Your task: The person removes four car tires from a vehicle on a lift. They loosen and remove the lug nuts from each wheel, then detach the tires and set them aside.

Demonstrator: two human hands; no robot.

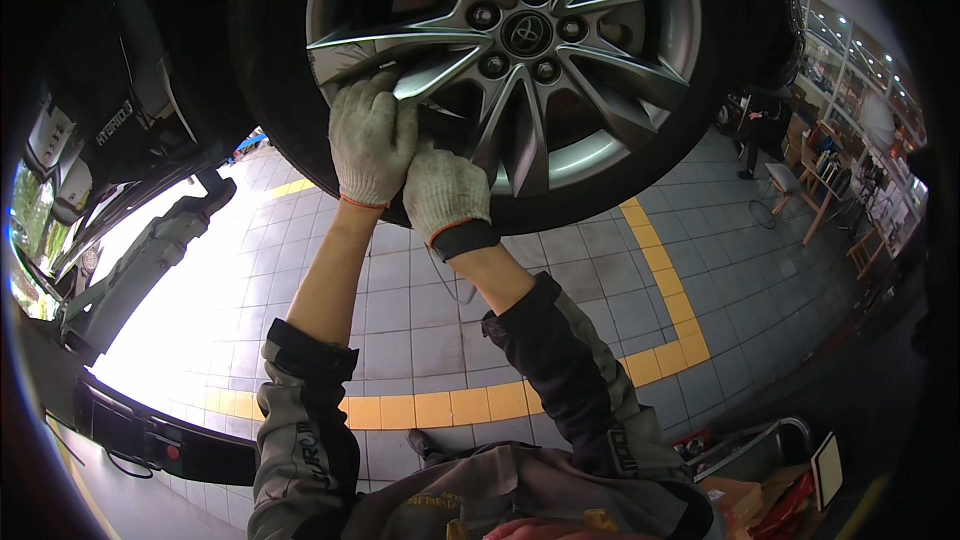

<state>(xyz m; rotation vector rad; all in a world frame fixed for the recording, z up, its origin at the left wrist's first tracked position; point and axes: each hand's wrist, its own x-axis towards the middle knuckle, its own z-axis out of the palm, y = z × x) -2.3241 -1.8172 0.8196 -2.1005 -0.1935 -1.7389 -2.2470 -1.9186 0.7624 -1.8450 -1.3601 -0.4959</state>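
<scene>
Both my hands wear off-white knit work gloves with orange cuff edging and meet at the lower left of a silver multi-spoke car wheel (530, 145) with a black tire. My left hand (372, 140) lies over the rim's edge with its fingers bent together, the tips reaching in beside a spoke. Whatever the fingertips hold is too small or hidden to name. Close beside it, lower and to the right, my right hand (447, 192) is closed against the tire and rim edge. Its fingertips are hidden, so what they hold cannot be made out. The lug nuts (494, 65) sit around the center cap (527, 33).
The car hangs raised above a gray tiled floor (590, 270) with yellow tile lines (470, 406). A gray lift arm (150, 255) stands at left. Lower right holds a cart (770, 440) with boxes. Another person (765, 130) and a stool (785, 180) are at far right.
</scene>
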